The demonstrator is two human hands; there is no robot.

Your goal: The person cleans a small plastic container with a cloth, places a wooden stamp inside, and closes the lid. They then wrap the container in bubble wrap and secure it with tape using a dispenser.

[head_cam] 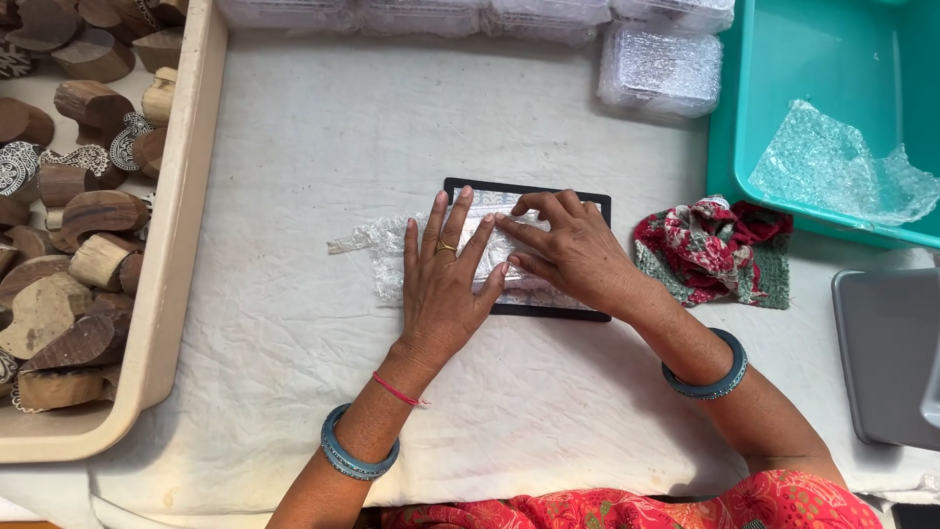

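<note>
A white cloth-covered work table [323, 147] spreads under everything, giving a soft, flat bed for wrapping. Along its left side sits a long beige plastic tray [162, 284] heaped with carved wooden printing blocks [69, 196], within easy reach. At the upper right a teal plastic bin [754, 98] holds a loose piece of clear bubble wrap [832, 167]; wrapped packets [656, 69] are lined up at the far edge, and a red floral cloth [710, 250] lies crumpled beside the bin. At the centre lies a flat black rectangular board [529, 188], mostly covered by a sheet of clear bubble wrap [382, 250]. The left hand [443, 279] lies flat with fingers spread, pinning the sheet down. The right hand [568, 250] presses with fingers together and bent, seemingly creasing a fold.
</note>
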